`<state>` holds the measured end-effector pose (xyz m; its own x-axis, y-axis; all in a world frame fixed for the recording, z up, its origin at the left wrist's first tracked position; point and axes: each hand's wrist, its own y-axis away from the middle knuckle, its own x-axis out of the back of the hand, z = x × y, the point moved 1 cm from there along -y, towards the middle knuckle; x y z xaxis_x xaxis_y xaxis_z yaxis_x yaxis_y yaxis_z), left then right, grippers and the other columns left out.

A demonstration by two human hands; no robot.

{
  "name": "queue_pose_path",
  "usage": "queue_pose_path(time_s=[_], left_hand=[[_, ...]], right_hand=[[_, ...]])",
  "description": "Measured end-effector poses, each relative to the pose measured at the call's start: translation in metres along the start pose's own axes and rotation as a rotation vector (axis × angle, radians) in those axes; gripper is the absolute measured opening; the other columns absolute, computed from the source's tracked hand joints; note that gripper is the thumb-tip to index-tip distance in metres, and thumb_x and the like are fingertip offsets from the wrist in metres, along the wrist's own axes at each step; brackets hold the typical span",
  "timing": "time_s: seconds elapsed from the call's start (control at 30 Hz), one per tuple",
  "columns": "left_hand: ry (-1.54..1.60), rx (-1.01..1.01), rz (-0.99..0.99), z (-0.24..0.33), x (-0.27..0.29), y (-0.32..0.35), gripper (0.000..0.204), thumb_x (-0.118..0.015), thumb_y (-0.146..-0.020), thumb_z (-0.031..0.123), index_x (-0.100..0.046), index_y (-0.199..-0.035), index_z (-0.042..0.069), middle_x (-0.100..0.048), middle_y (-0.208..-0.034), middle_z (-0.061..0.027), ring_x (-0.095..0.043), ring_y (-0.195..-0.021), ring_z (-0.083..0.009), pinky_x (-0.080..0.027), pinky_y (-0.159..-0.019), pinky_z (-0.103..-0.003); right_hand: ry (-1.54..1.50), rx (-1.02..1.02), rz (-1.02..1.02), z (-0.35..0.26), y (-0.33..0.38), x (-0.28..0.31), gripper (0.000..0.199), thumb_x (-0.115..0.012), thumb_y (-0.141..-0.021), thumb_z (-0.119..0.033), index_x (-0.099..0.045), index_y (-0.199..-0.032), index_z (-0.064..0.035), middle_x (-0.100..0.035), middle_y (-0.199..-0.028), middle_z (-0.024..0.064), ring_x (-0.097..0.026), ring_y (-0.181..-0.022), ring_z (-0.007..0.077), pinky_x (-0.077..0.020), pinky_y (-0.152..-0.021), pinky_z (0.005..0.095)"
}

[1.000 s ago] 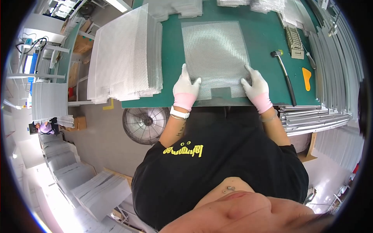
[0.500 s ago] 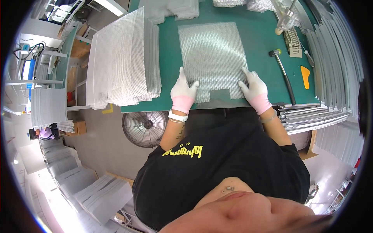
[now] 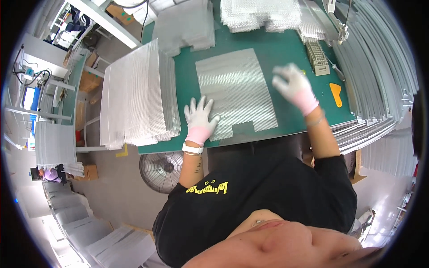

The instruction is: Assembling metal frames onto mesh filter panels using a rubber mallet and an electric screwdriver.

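Observation:
A silvery mesh sheet (image 3: 239, 91) with a notch in its near edge lies flat on the green table mat (image 3: 286, 117). My left hand (image 3: 199, 117), in a white glove with a pink cuff, rests with spread fingers on the sheet's near left edge. Off the sheet's right side, my right hand (image 3: 295, 87), gloved alike, hovers over the mat with its fingers smeared by motion. Beside it shows a small yellow-green bit of the hammer head (image 3: 303, 72); the hand and forearm hide the rest of the hammer, so any hold on it cannot be made out.
Tall mesh stacks stand at the left (image 3: 134, 94) and far edge (image 3: 261, 13). On the right lie an orange scraper (image 3: 335, 94), a screwdriver (image 3: 339, 73) and a row of metal clips (image 3: 317, 58), with long metal strips (image 3: 375, 67) beyond. A floor fan (image 3: 165, 169) stands below the table.
My right hand has left the sheet's right edge and moved up and right to the hammer. The left hand stays at the left edge, its fingers now spread. The whole view has shifted.

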<state>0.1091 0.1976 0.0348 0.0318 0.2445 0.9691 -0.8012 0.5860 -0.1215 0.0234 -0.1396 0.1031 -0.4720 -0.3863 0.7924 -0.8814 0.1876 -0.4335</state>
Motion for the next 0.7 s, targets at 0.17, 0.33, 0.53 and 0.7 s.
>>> queue_pose_path(time_s=[0.17, 0.33, 0.53, 0.7], left_hand=[[0.017, -0.036, -0.064, 0.018, 0.012, -0.009, 0.064, -0.068, -0.081, 0.042, -0.055, -0.138, 0.015, -0.042, -0.149, -0.0136, -0.030, -0.142, -0.0404, -0.012, -0.118, -0.060], [-0.023, 0.031, 0.097, 0.019, 0.018, -0.001, 0.063, -0.068, -0.081, 0.044, -0.058, -0.133, 0.010, -0.039, -0.149, -0.0201, -0.028, -0.141, -0.0448, -0.011, -0.117, -0.063], [0.173, 0.010, 0.421, 0.035, 0.030, 0.016, 0.063, -0.073, -0.078, 0.032, -0.055, -0.131, 0.003, -0.038, -0.147, -0.0243, -0.030, -0.138, -0.0457, -0.018, -0.116, -0.059], [0.523, -0.057, 0.438, 0.046, 0.026, 0.009, 0.051, -0.071, -0.080, 0.017, -0.057, -0.127, 0.000, -0.041, -0.146, -0.0246, -0.040, -0.135, -0.0413, -0.032, -0.113, -0.050]], right_hand=[[0.162, -0.153, 0.509, 0.094, -0.156, 0.066, 0.048, -0.061, -0.089, -0.038, -0.063, -0.116, 0.0022, -0.066, -0.111, 0.0261, -0.062, -0.109, 0.0390, -0.0478, -0.097, 0.0453], [0.292, -0.484, 0.024, 0.095, -0.232, 0.056, 0.053, -0.060, -0.090, -0.036, -0.056, -0.131, -0.0007, -0.062, -0.118, 0.0314, -0.061, -0.113, 0.0415, -0.0481, -0.099, 0.0423], [-0.869, -0.048, 0.663, 0.120, -0.266, 0.101, 0.040, -0.057, -0.093, -0.007, -0.058, -0.133, -0.0009, -0.069, -0.109, 0.0105, -0.062, -0.106, 0.0156, -0.0499, -0.093, 0.0315], [-1.785, -0.017, 0.609, 0.127, -0.249, 0.097, 0.058, -0.057, -0.093, 0.002, -0.038, -0.148, -0.0065, -0.061, -0.121, 0.0143, -0.063, -0.097, 0.0225, -0.0531, -0.079, 0.0336]])
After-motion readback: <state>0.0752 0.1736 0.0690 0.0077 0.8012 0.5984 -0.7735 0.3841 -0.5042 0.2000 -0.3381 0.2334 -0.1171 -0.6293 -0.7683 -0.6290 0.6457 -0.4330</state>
